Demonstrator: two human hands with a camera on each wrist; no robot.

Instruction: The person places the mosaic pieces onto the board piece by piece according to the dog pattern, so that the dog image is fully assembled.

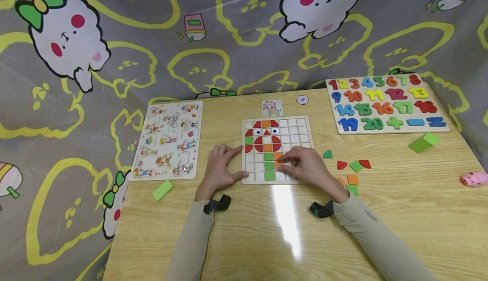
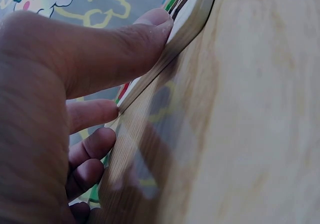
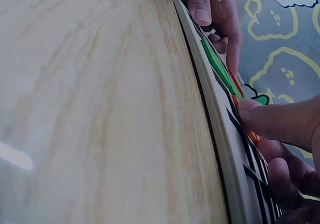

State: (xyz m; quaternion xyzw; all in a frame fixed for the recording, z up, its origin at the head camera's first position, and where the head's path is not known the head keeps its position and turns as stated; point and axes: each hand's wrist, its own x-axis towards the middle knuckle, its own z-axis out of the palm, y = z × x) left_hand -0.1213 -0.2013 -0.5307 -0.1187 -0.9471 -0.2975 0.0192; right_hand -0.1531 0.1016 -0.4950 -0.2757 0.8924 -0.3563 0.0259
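Note:
A white grid board [image 1: 302, 139] holds red, orange and green pieces, with two eye pieces near its top. My left hand [image 1: 220, 169] steadies the board's left edge, thumb and index finger spread along it; in the left wrist view the thumb [image 2: 150, 39] presses at the rim. Over the right-centre cells, my right hand [image 1: 308, 166] pinches an orange square tile [image 1: 278, 166] between thumb and index finger, low at the grid. Another orange tile lies just above it, and a column of green squares [image 1: 269, 166] runs beside it. The fingers partly cover the orange tile.
Loose red, green and orange pieces [image 1: 353, 179] lie right of the board. Behind it are a small picture card [image 1: 272, 108] and a round chip [image 1: 302, 100]. A number puzzle [image 1: 381, 114], picture puzzle [image 1: 192, 146], green blocks [image 1: 162, 190] and pink pig [image 1: 474, 179] stand around.

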